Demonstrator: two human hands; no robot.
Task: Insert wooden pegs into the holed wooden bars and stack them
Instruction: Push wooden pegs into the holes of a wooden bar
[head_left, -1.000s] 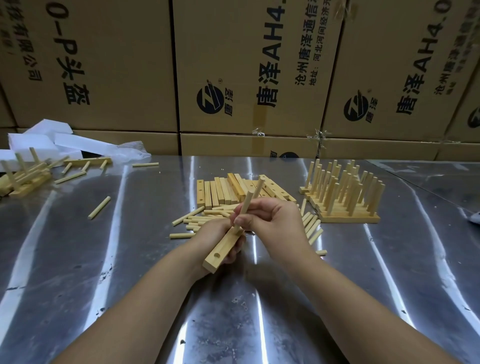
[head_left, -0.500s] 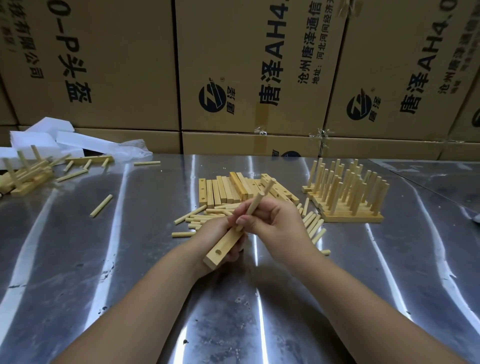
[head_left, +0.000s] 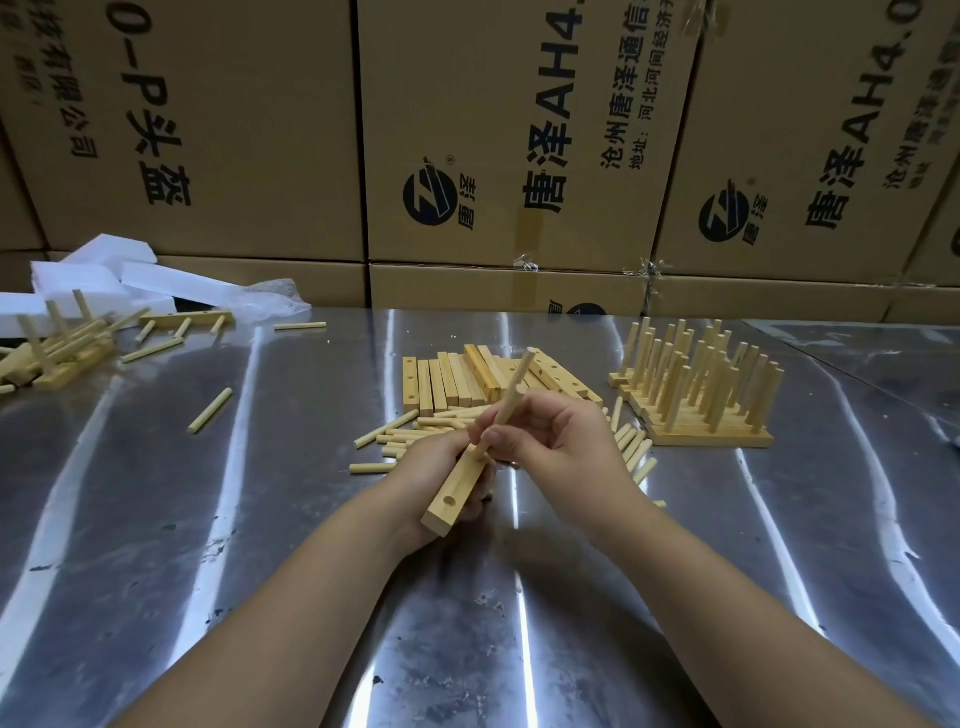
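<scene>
A person's left hand (head_left: 441, 467) wraps a holed wooden bar (head_left: 453, 493) from below, its long axis running away and rightward. The right hand (head_left: 561, 447) pinches a wooden peg (head_left: 508, 402) just above the bar, lower tip at a middle hole, peg leaning up and away. One empty hole (head_left: 450, 502) lies nearer the viewer than both grips.
</scene>
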